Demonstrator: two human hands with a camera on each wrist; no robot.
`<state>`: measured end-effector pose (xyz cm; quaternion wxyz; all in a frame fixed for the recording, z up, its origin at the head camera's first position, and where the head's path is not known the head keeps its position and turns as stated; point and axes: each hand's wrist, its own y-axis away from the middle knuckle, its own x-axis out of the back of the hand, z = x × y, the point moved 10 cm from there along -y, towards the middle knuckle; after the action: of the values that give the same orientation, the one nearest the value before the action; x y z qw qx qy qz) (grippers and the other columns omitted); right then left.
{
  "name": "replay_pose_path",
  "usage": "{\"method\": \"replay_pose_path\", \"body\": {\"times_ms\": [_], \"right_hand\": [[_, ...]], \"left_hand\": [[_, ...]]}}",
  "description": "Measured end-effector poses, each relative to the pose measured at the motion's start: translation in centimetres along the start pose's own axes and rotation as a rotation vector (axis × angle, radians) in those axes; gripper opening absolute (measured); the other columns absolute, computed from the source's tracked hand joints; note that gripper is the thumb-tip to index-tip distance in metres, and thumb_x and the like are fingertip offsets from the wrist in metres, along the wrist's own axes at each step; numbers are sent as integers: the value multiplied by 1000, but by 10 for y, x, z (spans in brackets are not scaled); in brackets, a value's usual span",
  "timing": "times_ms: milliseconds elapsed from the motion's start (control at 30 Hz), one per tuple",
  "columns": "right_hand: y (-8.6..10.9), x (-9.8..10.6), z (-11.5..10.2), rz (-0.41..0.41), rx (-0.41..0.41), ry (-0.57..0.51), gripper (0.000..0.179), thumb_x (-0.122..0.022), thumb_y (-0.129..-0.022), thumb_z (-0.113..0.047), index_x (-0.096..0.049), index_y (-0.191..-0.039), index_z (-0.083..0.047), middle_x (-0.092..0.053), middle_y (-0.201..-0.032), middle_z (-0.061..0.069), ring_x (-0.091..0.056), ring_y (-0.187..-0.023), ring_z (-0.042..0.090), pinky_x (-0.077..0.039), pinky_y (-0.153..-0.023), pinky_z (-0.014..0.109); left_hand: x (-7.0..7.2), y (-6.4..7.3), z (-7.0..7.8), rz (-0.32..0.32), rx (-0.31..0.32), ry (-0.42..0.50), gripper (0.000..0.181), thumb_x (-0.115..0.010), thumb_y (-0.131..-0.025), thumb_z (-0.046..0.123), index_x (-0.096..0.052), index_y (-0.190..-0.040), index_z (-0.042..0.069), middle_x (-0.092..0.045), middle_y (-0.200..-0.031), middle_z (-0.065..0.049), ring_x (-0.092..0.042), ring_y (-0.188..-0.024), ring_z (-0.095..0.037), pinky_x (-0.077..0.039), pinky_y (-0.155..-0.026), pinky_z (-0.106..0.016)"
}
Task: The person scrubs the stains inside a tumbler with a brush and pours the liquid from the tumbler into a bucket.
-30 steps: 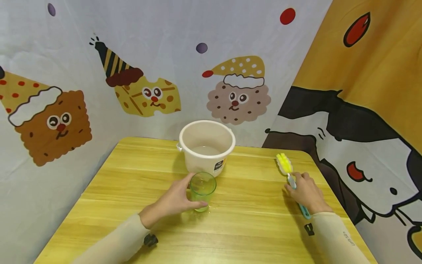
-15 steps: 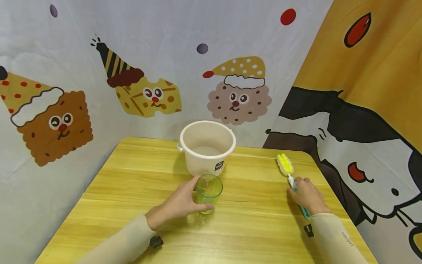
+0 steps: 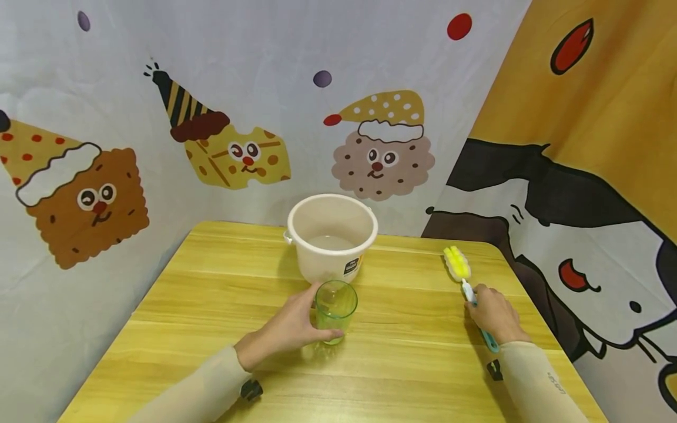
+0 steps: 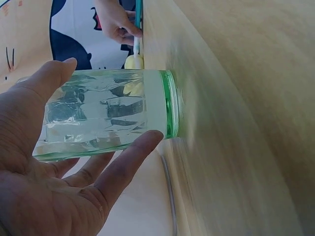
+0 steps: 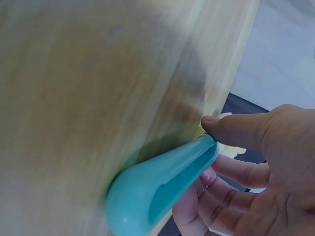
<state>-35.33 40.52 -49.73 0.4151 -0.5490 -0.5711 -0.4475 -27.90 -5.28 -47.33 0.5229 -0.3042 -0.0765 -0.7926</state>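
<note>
Near the middle of the table, my left hand [image 3: 291,324] holds a green, clear drinking glass [image 3: 338,320], thumb on one side and fingers round the other. The left wrist view shows the glass [image 4: 106,113] upright with its base at the tabletop. At the right, my right hand [image 3: 494,314] pinches the handle of a sponge brush [image 3: 457,264] with a yellow and white head. Its teal handle end [image 5: 147,189] sits between thumb and fingers in the right wrist view. The brush lies along the table, its middle partly covered by my hand.
A cream bucket [image 3: 312,258] stands just behind the glass, with what looks like some water at its bottom. The wood-pattern table [image 3: 402,376] meets a cartoon-printed cloth [image 3: 248,35] at the back and sides.
My left hand has shifted the glass slightly to the right, then stayed put. My right hand has slid a little along the brush handle, toward me. The bucket stands where it was.
</note>
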Motion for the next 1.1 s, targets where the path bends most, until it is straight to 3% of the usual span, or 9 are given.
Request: {"method": "replay_pose_path", "body": {"times_ms": [333,633,767,967,1100], "right_hand": [[-4,-2,7,-15,-39,-45,48,-82,-110,-25,-66,-138,11,-76,-121,33,-68,-89,37,-57,-71,51],[-15,-11,25,-4,-34,-114,51,-93,-102,-40,-75,-124,2,-78,-109,22,-63,-84,33,-53,-71,47],[-8,-5,16,-22,-56,-119,46,-90,-105,-35,-74,-126,3,-79,-110,23,-66,-84,33,-54,-71,45],[-2,-1,6,-33,-68,-148,39,-80,-112,-24,-67,-132,8,-77,-103,23,-68,-76,27,-53,-64,39],[-2,-3,5,-42,-72,-203,32,-71,-114,-10,-60,-134,13,-76,-112,30,-72,-73,23,-58,-63,36]], "left_hand": [[-1,1,-1,9,1,-5,113,-107,-87,31,-42,-177,12,-68,-166,-11,-72,-147,-34,-59,-125,-61],[-2,1,-3,12,-12,-6,111,-107,-87,32,-43,-176,18,-71,-163,-7,-74,-144,-30,-62,-122,-58],[-4,2,-5,9,-14,-8,108,-106,-87,35,-44,-175,23,-71,-162,-5,-74,-143,-28,-62,-122,-56],[-4,2,-6,9,-11,-9,110,-106,-88,35,-43,-176,22,-71,-162,-4,-75,-142,-27,-63,-120,-56],[-5,2,-5,10,-15,-5,109,-106,-87,32,-43,-176,23,-71,-162,-5,-75,-142,-27,-63,-121,-56]]}}
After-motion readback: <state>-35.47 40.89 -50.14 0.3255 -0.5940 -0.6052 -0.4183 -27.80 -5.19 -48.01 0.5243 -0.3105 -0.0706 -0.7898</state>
